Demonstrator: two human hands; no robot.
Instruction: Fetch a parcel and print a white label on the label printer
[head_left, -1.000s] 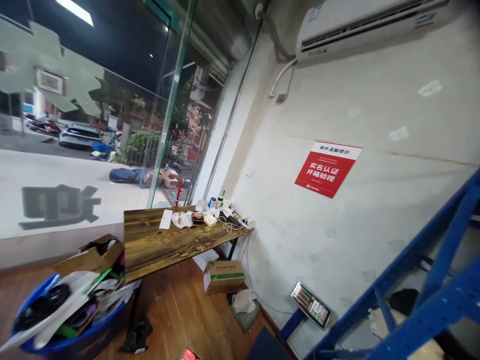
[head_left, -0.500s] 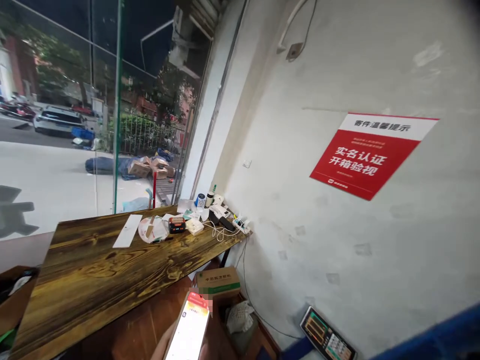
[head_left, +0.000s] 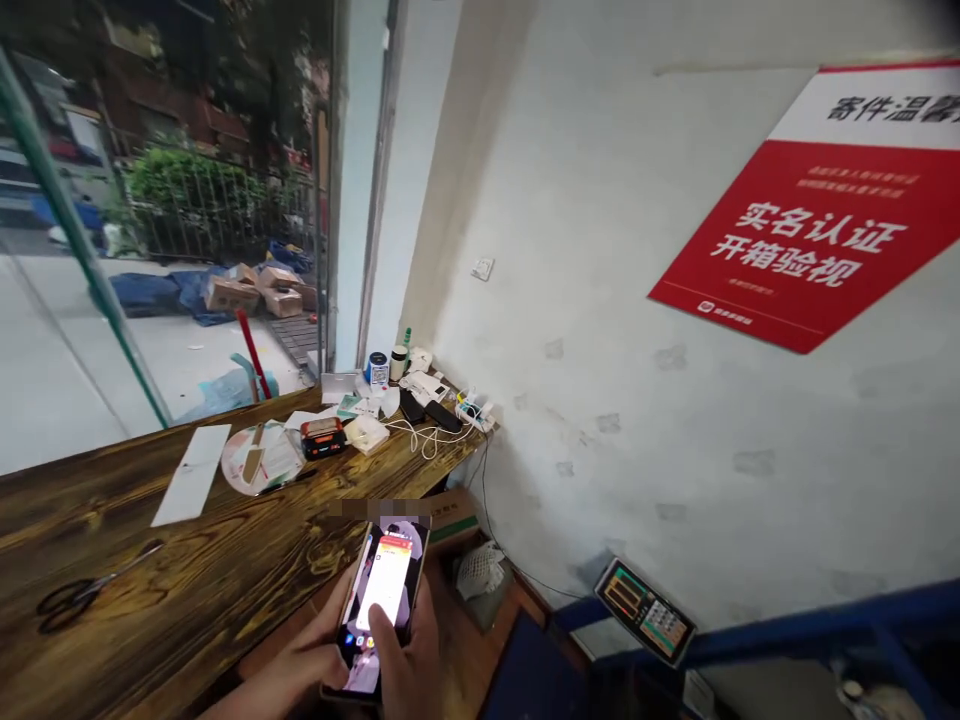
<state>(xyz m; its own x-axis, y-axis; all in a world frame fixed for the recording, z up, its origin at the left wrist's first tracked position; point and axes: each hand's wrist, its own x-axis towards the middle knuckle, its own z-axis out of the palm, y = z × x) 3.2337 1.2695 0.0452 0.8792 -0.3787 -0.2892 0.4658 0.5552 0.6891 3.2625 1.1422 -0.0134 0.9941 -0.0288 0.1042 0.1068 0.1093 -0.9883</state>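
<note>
A lit phone (head_left: 381,598) is held low in front of me, over the near edge of the wooden table (head_left: 187,580). My left hand (head_left: 304,660) grips its left side from below. My right hand (head_left: 409,665) wraps the right side, with the thumb lying on the screen. Black scissors (head_left: 82,592) lie on the table to the left.
At the table's far end lie a paper strip (head_left: 193,487), a round fan (head_left: 259,460), a small black-and-orange device (head_left: 323,438), chargers and cables (head_left: 427,435). A cardboard box (head_left: 454,520) sits under it. A scale display (head_left: 645,612) and a blue rack (head_left: 787,640) stand at the right by the white wall.
The view has moved closer to the table and wall. The phone has risen into view, and both hands now show holding it, the right thumb on the screen.
</note>
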